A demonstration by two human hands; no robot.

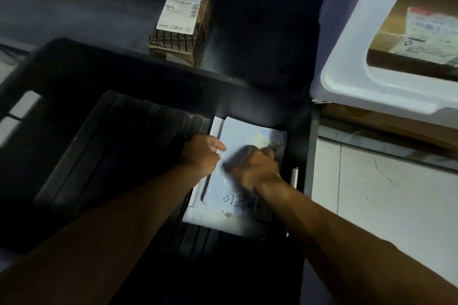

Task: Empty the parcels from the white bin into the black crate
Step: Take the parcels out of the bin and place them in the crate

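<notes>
Both your hands are down inside the black plastic crate [74, 82], working at its four o'clock corner. Your left hand [202, 153] grips the nine o'clock edge of the pale grey flat mailer parcel [244, 136], thumb on top and fingers curled under. Your right hand [255, 168] lies on top of the same parcel, fingers bent over its printed label end; the blur there means you cannot tell whether they pinch it or only press. Handwritten marks show on the parcel's six o'clock end, and it rests on another white flat parcel [223, 223] on the crate's ribbed floor. At twelve o'clock, beyond the crate's far wall, a small brown cardboard box [181, 30] with a white shipping label stands on a dark surface. At two o'clock sits the white plastic bin [359, 62], with a large brown cardboard parcel [401, 27] inside it.
</notes>
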